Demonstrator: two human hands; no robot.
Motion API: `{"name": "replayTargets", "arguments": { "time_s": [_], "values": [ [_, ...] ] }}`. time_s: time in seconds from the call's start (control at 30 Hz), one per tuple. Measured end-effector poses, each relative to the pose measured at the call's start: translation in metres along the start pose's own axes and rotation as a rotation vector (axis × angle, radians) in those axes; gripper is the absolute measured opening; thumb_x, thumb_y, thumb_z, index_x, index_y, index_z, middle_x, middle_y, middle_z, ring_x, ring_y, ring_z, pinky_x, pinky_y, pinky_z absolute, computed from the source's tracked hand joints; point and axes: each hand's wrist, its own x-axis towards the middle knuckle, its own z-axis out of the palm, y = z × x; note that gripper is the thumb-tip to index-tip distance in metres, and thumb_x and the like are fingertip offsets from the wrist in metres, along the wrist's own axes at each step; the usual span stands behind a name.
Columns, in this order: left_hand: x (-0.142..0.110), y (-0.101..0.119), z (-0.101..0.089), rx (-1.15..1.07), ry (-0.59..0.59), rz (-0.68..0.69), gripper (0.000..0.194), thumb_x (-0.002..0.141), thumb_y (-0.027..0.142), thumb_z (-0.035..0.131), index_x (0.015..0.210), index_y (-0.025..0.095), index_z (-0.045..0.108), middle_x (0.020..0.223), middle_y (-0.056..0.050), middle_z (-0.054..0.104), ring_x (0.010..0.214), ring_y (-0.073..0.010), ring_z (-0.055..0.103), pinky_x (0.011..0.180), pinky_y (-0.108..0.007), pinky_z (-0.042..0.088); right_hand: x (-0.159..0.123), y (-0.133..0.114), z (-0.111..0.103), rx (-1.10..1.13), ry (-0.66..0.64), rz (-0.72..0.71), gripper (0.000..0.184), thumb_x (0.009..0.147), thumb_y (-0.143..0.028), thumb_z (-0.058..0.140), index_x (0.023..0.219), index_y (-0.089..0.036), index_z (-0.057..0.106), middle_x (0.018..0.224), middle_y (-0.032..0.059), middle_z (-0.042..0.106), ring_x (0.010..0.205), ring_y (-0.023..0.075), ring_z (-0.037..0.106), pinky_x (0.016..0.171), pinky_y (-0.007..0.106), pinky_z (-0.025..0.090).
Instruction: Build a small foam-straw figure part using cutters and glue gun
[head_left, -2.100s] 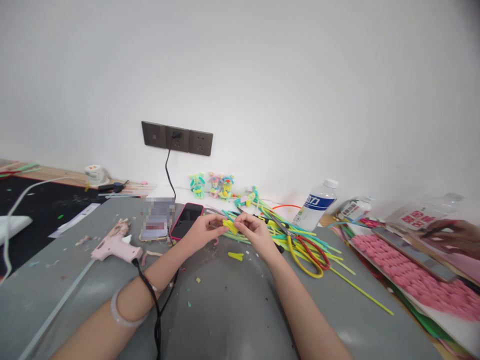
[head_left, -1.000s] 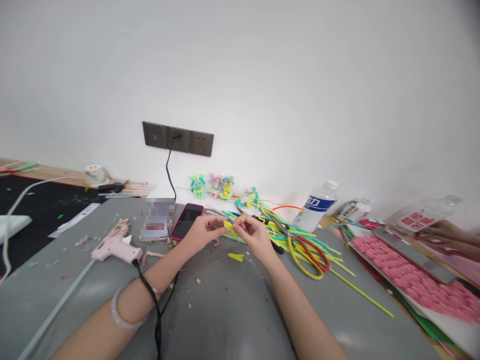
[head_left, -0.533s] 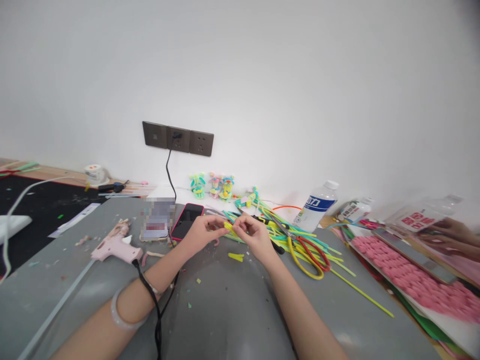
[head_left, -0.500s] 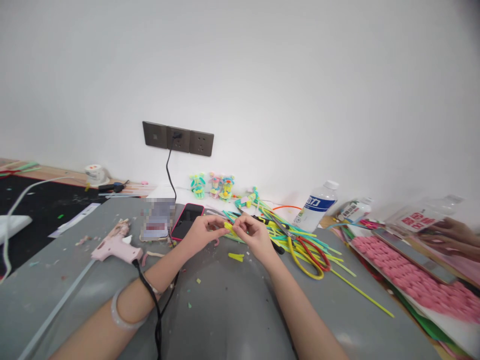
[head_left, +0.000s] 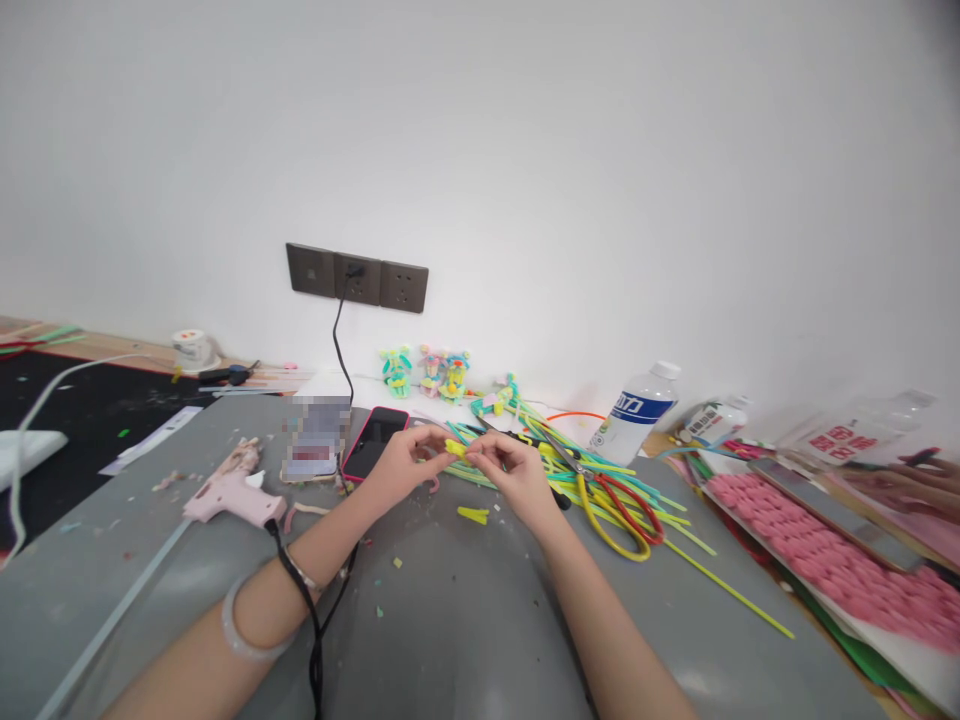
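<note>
Over the grey table (head_left: 465, 620), my left hand (head_left: 401, 462) and my right hand (head_left: 508, 470) meet fingertip to fingertip, both pinching a small folded yellow pipe-cleaner piece (head_left: 455, 449). Another short yellow piece (head_left: 472, 514) lies on the table just below my hands. Behind my right hand spreads a pile of green, yellow and blue pipe cleaners (head_left: 600, 480), with scissors that have red and yellow handles (head_left: 611, 505) on it.
A pink glue gun (head_left: 229, 490) with a black cord lies at left, beside a phone in a red case (head_left: 375, 438). Small finished figures (head_left: 427, 372) stand by the wall. A water bottle (head_left: 637, 408) and pink trays (head_left: 817, 560) are at right, where another person's hand (head_left: 900, 485) works.
My fingers have shifted slightly on the yellow piece, which now sits a little higher between my hands. The other person's hand at right has moved.
</note>
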Motion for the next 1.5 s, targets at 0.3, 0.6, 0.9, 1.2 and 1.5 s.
{"name": "replayTargets", "arguments": {
  "time_s": [0.3, 0.6, 0.9, 1.2, 1.5],
  "values": [
    [-0.001, 0.003, 0.001, -0.053, 0.028, -0.006, 0.036, 0.071, 0.041, 0.077, 0.09, 0.013, 0.067, 0.081, -0.004, 0.065, 0.063, -0.0136, 0.059, 0.055, -0.025, 0.054, 0.002, 0.007, -0.005, 0.156, 0.14, -0.038, 0.028, 0.082, -0.043, 0.068, 0.074, -0.021, 0.054, 0.059, -0.005, 0.04, 0.052, 0.0108, 0.035, 0.05, 0.025, 0.029],
    [0.001, -0.003, -0.001, -0.065, 0.083, 0.098, 0.03, 0.072, 0.036, 0.078, 0.089, 0.014, 0.067, 0.088, -0.006, 0.067, 0.081, -0.017, 0.064, 0.07, -0.026, 0.053, 0.006, 0.023, -0.007, 0.347, 0.266, -0.023, 0.008, 0.077, -0.016, 0.052, 0.071, -0.021, 0.051, 0.063, -0.0041, 0.046, 0.055, 0.0103, 0.039, 0.054, 0.025, 0.031],
    [0.0, 0.003, 0.001, -0.108, 0.097, 0.123, 0.029, 0.068, 0.031, 0.082, 0.087, 0.014, 0.069, 0.088, -0.006, 0.065, 0.082, -0.0168, 0.063, 0.07, -0.025, 0.052, 0.006, 0.018, -0.002, 0.512, 0.201, 0.05, 0.01, 0.076, -0.017, 0.054, 0.077, -0.023, 0.046, 0.069, -0.0049, 0.048, 0.053, 0.0096, 0.039, 0.054, 0.024, 0.033],
    [0.001, -0.001, -0.001, -0.11, 0.124, 0.147, 0.024, 0.071, 0.03, 0.079, 0.087, 0.015, 0.07, 0.091, -0.006, 0.065, 0.083, -0.0174, 0.063, 0.074, -0.027, 0.052, 0.006, 0.017, -0.003, 0.405, 0.179, 0.037, 0.018, 0.078, -0.036, 0.072, 0.088, -0.022, 0.067, 0.078, 0.0007, 0.06, 0.066, 0.0124, 0.049, 0.061, 0.025, 0.041],
    [0.001, -0.002, -0.001, -0.103, 0.145, 0.146, 0.024, 0.072, 0.03, 0.077, 0.089, 0.015, 0.069, 0.09, -0.006, 0.064, 0.082, -0.0172, 0.063, 0.072, -0.026, 0.051, 0.005, 0.013, -0.003, 0.434, 0.21, 0.038, 0.019, 0.077, -0.038, 0.074, 0.085, -0.023, 0.065, 0.074, -0.0014, 0.055, 0.063, 0.0118, 0.048, 0.06, 0.026, 0.041]
  ]
}}
